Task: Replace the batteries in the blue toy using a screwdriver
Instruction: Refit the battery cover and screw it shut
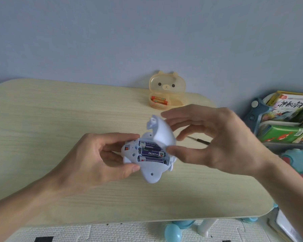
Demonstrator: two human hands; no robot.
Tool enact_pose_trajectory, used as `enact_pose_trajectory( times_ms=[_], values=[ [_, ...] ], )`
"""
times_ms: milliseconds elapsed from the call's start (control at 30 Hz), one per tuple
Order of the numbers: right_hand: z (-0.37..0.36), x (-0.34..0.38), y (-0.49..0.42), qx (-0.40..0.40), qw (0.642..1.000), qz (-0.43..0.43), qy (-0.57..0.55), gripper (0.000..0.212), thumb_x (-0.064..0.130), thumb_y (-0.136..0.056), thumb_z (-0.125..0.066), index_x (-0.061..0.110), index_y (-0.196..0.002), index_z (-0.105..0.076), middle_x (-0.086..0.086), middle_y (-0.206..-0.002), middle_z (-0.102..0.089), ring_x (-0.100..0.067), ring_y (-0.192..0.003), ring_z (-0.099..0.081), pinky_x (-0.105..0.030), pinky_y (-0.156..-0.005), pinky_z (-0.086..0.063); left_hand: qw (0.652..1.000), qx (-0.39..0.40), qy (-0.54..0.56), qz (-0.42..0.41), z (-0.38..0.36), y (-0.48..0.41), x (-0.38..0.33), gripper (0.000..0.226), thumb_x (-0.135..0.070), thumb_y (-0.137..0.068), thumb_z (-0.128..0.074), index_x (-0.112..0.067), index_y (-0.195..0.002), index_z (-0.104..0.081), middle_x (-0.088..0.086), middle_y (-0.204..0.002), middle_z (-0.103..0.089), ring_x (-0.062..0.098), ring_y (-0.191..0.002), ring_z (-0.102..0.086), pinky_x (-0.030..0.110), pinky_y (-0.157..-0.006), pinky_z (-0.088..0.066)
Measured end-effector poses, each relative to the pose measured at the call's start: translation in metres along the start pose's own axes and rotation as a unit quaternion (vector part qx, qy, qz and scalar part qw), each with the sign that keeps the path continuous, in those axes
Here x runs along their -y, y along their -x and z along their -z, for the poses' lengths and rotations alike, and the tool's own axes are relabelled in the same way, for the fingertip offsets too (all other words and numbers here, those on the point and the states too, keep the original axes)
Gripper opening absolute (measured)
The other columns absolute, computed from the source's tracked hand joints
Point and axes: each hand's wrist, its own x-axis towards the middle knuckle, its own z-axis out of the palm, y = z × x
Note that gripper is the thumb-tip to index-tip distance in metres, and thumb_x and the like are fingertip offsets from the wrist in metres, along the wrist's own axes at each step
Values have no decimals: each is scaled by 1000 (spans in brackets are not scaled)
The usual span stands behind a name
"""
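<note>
My left hand (96,156) grips the pale blue toy (150,172) above the middle of the table, underside up. Its battery bay lies open with three purple batteries (151,153) inside. My right hand (217,137) pinches the curved battery cover (162,135) between thumb and fingers, lifted and tilted above the bay. The screwdriver (198,139) lies on the table behind my right hand, mostly hidden by it. Orange batteries (159,100) lie in the open bear-shaped box (166,92) at the table's far edge.
The light wooden table (59,119) stands against a blue-grey wall. A shelf with books and boxes (287,123) is at the right. Foam floor tiles and a turquoise ball (173,232) show below the table's front edge.
</note>
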Motion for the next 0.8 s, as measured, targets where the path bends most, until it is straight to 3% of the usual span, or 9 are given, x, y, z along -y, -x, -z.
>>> enact_pose_trajectory(
  times_ms=[100, 200, 333, 533, 633, 800],
  values=[
    [-15, 1, -9, 34, 999, 10, 14, 51, 14, -80, -90, 20, -127, -72, 11, -115, -79, -12, -106, -76, -32, -89, -62, 1000, 2, 2, -5, -1, -1, -3, 50, -16, -66, -101, -36, -109, -82, 0, -98, -87, 15, -87, -84, 17, -77, -63],
    [-21, -2, -9, 55, 996, 21, 68, 47, 22, -82, -90, 21, -126, -74, 15, -113, -79, -6, -104, -74, -31, -87, -61, 1000, 4, 6, -9, -1, 0, -6, 43, -20, -65, -92, -40, -102, -83, -3, -97, -87, 11, -87, -84, 15, -76, -62],
    [-23, -8, -6, 41, 991, 33, 119, 45, 27, -82, -90, 23, -124, -75, 15, -112, -78, 1, -98, -70, -30, -86, -60, 1000, 16, 0, -11, 0, 0, -4, 54, -14, -71, -97, -40, -116, -80, -3, -106, -87, 15, -96, -84, 21, -82, -64],
    [-24, -10, -2, 11, 994, 25, 109, 42, 25, -80, -91, 21, -120, -77, 19, -108, -77, 5, -95, -70, -22, -89, -58, 1000, 9, 0, -9, 1, 1, -3, 57, -15, -69, -93, -39, -119, -78, -5, -104, -87, 14, -94, -84, 18, -80, -63],
    [-26, -12, 2, 0, 992, 34, 124, 43, 27, -79, -92, 21, -118, -77, 16, -108, -78, 2, -96, -71, -20, -90, -57, 1000, 13, 6, -4, 1, 0, -3, 57, -17, -69, -93, -41, -119, -78, -4, -104, -87, 14, -92, -84, 20, -80, -64],
    [-26, -17, 7, -1, 989, 39, 141, 44, 38, -80, -89, 21, -119, -76, 12, -109, -79, -7, -98, -73, -27, -90, -57, 1000, 4, 4, 1, 0, 1, -2, 62, -17, -66, -95, -41, -120, -77, -3, -102, -87, 13, -90, -84, 19, -77, -64]
  ],
)
